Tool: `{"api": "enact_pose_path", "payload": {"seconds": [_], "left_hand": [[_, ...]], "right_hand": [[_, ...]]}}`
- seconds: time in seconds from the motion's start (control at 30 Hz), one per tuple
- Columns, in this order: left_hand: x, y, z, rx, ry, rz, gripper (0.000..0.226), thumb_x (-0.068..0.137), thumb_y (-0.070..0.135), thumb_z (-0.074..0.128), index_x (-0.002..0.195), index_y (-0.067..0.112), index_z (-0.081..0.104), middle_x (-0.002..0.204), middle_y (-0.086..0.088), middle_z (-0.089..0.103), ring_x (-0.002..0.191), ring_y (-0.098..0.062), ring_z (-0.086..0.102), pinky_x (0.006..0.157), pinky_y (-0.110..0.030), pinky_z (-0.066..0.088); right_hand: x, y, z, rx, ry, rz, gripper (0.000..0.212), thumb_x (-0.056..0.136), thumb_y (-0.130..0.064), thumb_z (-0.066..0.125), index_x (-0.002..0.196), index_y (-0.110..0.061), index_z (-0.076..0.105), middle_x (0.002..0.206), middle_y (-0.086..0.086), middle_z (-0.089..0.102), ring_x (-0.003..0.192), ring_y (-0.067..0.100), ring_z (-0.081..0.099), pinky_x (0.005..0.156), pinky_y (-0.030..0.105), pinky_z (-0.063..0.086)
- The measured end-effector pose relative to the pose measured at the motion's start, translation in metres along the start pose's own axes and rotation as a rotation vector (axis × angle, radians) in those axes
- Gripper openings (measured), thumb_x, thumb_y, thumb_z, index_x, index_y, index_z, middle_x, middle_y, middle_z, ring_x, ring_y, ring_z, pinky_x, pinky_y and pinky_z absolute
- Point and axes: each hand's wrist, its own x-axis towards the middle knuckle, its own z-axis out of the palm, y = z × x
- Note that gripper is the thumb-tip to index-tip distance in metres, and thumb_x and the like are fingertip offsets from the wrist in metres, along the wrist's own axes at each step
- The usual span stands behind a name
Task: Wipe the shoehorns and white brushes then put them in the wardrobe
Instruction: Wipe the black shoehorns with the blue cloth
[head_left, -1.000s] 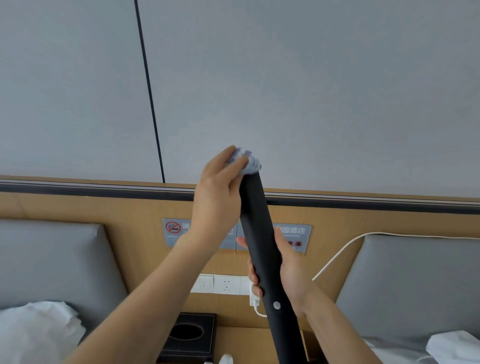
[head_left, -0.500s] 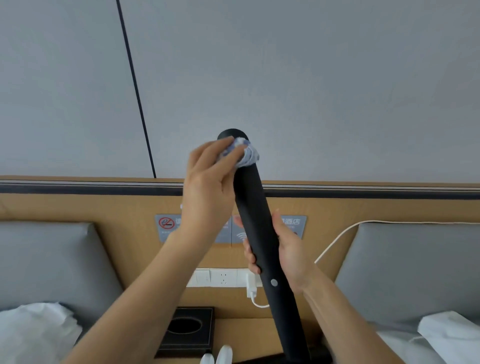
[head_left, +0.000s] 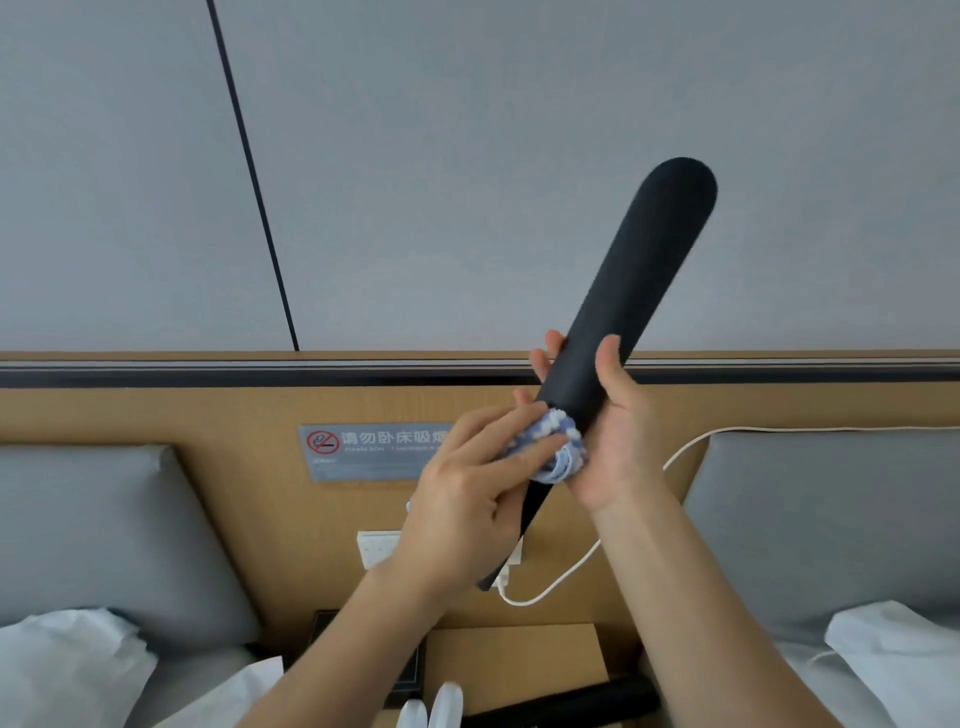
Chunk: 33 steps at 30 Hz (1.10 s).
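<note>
Grey wall (head_left: 467, 156) behind shoehorn (head_left: 639, 291) tip, cloth (head_left: 558, 449) mid-shaft

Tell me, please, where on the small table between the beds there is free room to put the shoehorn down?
Free: the bare wood of the table, bordered by the black box on its left, the right forearm on its right and the wooden wall panel behind. Crowded: the near edge, where the white brushes and a second shoehorn lie.
</note>
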Motion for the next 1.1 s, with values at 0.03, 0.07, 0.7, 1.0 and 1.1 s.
{"api": "enact_pose_path", "payload": {"seconds": [0.03, 0.07, 0.7, 1.0, 1.1], "left_hand": [[-0.010, -0.001, -0.001, -0.005, -0.035, 0.006, 0.034, 0.082, 0.011, 0.053, 0.111, 0.017, 0.069, 0.128, 0.001, 0.058, 0.119, -0.015, 0.047, 0.097, -0.024, 0.044], [-0.020, -0.003, -0.001, 0.003, -0.076, 0.016, 0.035, 0.080, 0.012, 0.052, 0.110, 0.018, 0.070, 0.128, 0.002, 0.058, 0.119, -0.014, 0.046, 0.095, -0.026, 0.046], [-0.033, -0.008, 0.004, 0.013, -0.050, 0.004, 0.039, 0.080, 0.004, 0.053, 0.113, 0.018, 0.067, 0.127, 0.000, 0.059, 0.115, -0.016, 0.050, 0.095, -0.022, 0.044], [-0.041, -0.005, 0.001, -0.196, -0.075, -0.256, 0.041, 0.083, 0.024, 0.051, 0.122, 0.035, 0.057, 0.124, 0.035, 0.053, 0.115, 0.004, 0.048, 0.090, -0.007, 0.040], [-0.030, 0.003, 0.000, -0.162, -0.038, -0.200, 0.038, 0.083, 0.020, 0.048, 0.117, 0.028, 0.064, 0.123, 0.023, 0.056, 0.114, 0.002, 0.048, 0.094, -0.008, 0.037]], "right_hand": [[0.002, -0.004, -0.001, 0.015, 0.036, -0.068, 0.036, 0.090, -0.045, 0.048, 0.099, -0.014, 0.064, 0.092, -0.002, 0.073, 0.089, 0.013, 0.069, 0.089, 0.034, 0.051], [0.005, -0.009, -0.003, 0.050, 0.055, -0.119, 0.036, 0.091, -0.043, 0.047, 0.103, -0.013, 0.063, 0.094, -0.003, 0.073, 0.089, 0.013, 0.069, 0.088, 0.034, 0.050], [0.003, 0.007, -0.007, 0.201, -0.052, -0.065, 0.029, 0.088, -0.037, 0.051, 0.102, -0.012, 0.058, 0.095, 0.003, 0.063, 0.085, 0.016, 0.063, 0.082, 0.027, 0.045], [0.009, -0.016, -0.017, 0.150, 0.017, -0.108, 0.026, 0.074, -0.024, 0.059, 0.097, -0.012, 0.059, 0.075, -0.002, 0.055, 0.066, 0.011, 0.051, 0.067, 0.023, 0.036], [0.009, 0.008, -0.016, -0.196, 0.109, -0.105, 0.030, 0.069, -0.029, 0.073, 0.091, -0.014, 0.058, 0.075, -0.002, 0.058, 0.072, 0.013, 0.057, 0.070, 0.025, 0.043]]}}
